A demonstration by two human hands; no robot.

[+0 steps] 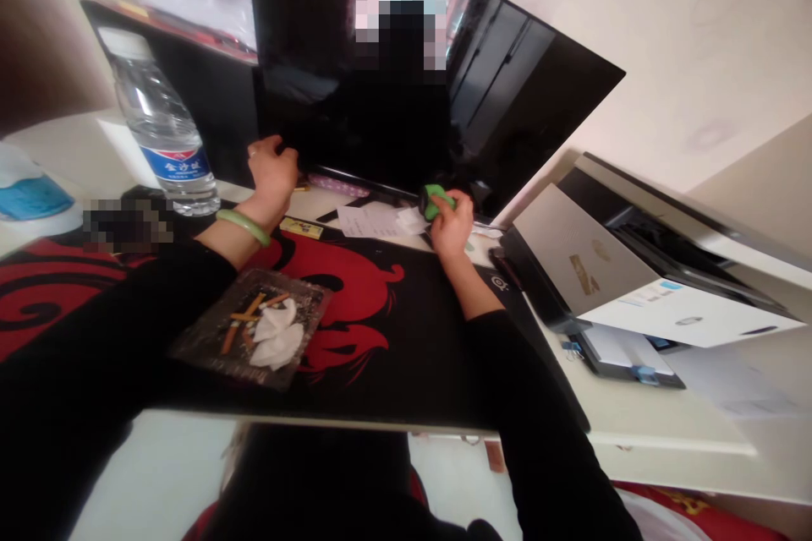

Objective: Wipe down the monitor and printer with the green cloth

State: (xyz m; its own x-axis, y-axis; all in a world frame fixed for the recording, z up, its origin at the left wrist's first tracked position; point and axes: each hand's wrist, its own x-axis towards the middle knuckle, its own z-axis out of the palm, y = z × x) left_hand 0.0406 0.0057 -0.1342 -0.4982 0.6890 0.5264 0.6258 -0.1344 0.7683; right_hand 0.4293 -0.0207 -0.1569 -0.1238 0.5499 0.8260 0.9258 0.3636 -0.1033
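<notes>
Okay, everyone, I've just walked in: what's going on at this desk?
A person is seated at a desk, their left hand resting on the lower edge of a black flat-screen monitor. Their right hand holds a small green object near the monitor's lower edge. A green bangle circles the left wrist. On the red-and-black desk mat lies a dark tray with white tissue. A water bottle stands to the left.

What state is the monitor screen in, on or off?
Apparently off: the monitor screen is black, showing only reflections and no lit image.
</notes>
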